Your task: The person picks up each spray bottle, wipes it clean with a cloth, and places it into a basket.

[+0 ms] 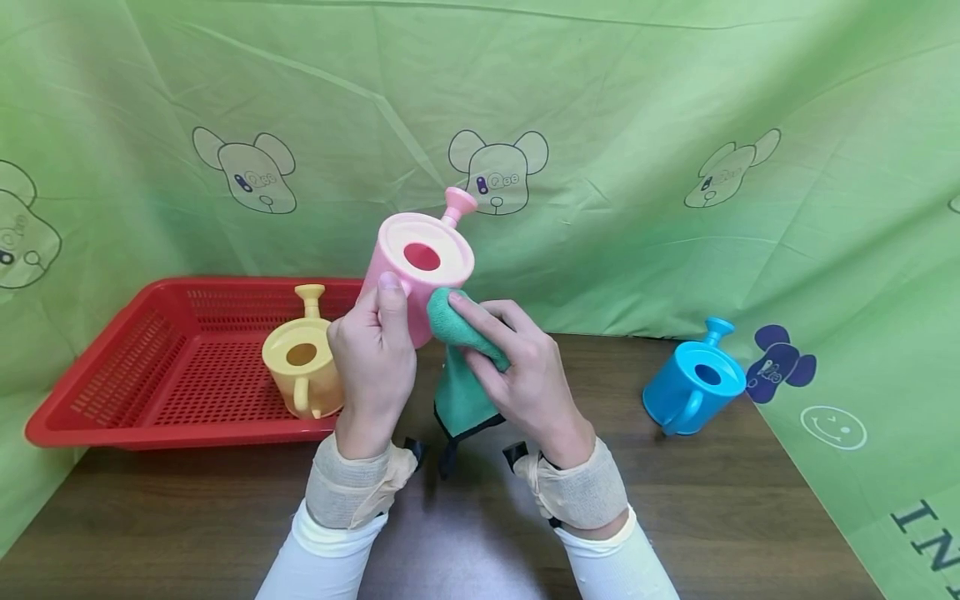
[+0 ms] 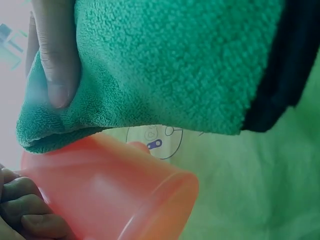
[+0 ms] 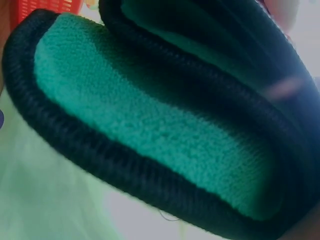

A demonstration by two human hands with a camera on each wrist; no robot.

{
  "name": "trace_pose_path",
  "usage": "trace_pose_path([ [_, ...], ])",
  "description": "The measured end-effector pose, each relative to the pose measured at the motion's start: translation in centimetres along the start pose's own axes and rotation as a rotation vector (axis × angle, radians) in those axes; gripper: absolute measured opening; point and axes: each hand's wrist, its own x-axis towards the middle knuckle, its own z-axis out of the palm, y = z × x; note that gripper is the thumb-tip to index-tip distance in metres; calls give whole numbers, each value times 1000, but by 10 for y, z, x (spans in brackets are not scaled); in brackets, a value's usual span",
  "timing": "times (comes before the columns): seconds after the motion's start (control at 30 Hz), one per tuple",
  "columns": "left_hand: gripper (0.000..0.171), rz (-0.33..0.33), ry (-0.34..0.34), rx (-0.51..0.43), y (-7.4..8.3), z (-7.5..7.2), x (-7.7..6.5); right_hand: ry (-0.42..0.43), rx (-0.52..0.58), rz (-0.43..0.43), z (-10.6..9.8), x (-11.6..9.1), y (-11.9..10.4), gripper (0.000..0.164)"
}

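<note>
My left hand [image 1: 378, 354] grips a pink watering can [image 1: 435, 242] by its handle, holding it raised above the table with its top tilted toward me and its spout pointing away. In the left wrist view, curled fingers [image 2: 40, 215] lie against the pink can's side. My right hand [image 1: 528, 371] pinches a green cloth [image 1: 468, 400] with a black edge, pressing a folded part of it to the can's upper right side. The rest of the cloth hangs below. The cloth's black-edged folds fill most of the right wrist view.
A red plastic basket [image 1: 217, 433] stands at the left, with a yellow watering can [image 1: 307, 383] in its right end. A blue watering can [image 1: 693, 387] is on the dark wooden table [image 1: 712, 517] at the right. A green printed curtain [image 1: 600, 100] hangs behind.
</note>
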Motion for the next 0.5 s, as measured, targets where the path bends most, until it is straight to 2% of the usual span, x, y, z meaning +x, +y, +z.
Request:
trace_pose_path([
  [0.33, 46, 42, 4, 30, 1, 1, -1, -15, -7, -18, 5, 0, -3, 41],
  [0.5, 45, 38, 6, 20, 2, 1, -2, -24, -33, -20, 9, -1, -4, 41],
])
